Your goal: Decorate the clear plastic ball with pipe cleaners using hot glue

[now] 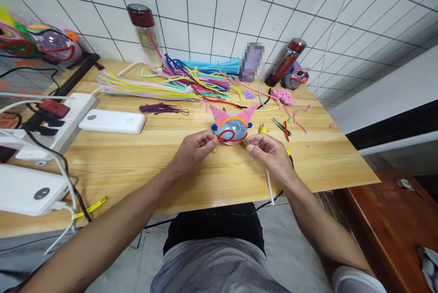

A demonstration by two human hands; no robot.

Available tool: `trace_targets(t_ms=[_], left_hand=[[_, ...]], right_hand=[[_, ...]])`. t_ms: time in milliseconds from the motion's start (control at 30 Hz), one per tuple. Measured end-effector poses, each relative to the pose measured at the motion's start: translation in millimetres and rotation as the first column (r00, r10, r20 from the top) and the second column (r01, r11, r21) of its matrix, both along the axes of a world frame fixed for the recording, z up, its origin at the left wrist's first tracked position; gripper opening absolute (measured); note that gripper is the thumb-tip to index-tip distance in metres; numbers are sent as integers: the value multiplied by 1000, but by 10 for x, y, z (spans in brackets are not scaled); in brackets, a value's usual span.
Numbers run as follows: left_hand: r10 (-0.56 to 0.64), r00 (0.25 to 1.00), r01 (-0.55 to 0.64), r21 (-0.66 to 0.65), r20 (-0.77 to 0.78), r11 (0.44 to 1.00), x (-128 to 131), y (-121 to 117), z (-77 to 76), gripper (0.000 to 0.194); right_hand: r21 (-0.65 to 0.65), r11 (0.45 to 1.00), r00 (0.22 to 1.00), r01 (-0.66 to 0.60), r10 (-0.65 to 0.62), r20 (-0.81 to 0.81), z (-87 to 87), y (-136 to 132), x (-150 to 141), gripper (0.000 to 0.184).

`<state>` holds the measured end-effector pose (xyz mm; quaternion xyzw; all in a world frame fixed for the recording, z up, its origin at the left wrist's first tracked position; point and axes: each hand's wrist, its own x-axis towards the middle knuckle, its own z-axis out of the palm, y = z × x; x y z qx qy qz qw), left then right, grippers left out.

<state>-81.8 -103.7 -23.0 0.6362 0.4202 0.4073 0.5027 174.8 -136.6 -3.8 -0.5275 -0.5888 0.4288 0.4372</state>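
Observation:
A craft ornament [236, 129] with a clear, shiny rounded front sits on the wooden table between my hands. It has two pink pointed ears, an orange band and dark blue knobs at its sides. A red pipe cleaner [227, 135] lies looped across its lower front. My left hand [200, 146] pinches at the left end of this pipe cleaner. My right hand [267, 148] is closed, thumb against fingers, at the ornament's lower right edge, where the red strand runs to the fingertips. What exactly lies between the right fingertips is hard to see.
Bundles of coloured pipe cleaners [198, 76] lie along the back. Small scissors [279, 124] and a yellow-tipped glue gun [263, 129] are at the right. Purple tassels [162, 108], a white power bank [112, 122] and a power strip [77, 110] with cables occupy the left.

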Motion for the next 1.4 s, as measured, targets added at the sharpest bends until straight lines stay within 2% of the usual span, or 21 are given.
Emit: trace_targets(t_ms=[300, 533, 833, 1067, 1400], left_hand=[[-31, 993, 40, 81, -111, 996, -85, 235, -80, 31], [-81, 987, 92, 69, -141, 993, -112, 282, -80, 32], [-125, 982, 129, 21, -139, 991, -123, 352, 10, 29], [-121, 988, 118, -32, -100, 993, -120, 372, -58, 37], [-110, 989, 109, -10, -103, 994, -164, 356, -96, 33]], right_hand=[[66, 998, 996, -16, 10, 88, -27, 8, 9, 26], [98, 995, 994, -30, 19, 107, -33, -5, 13, 27], [162, 986, 984, -29, 0, 177, 15, -20, -13, 25], [233, 972, 977, -39, -12, 213, 86, -4, 4, 20], [294, 955, 967, -45, -32, 253, -12, 2, 13, 15]])
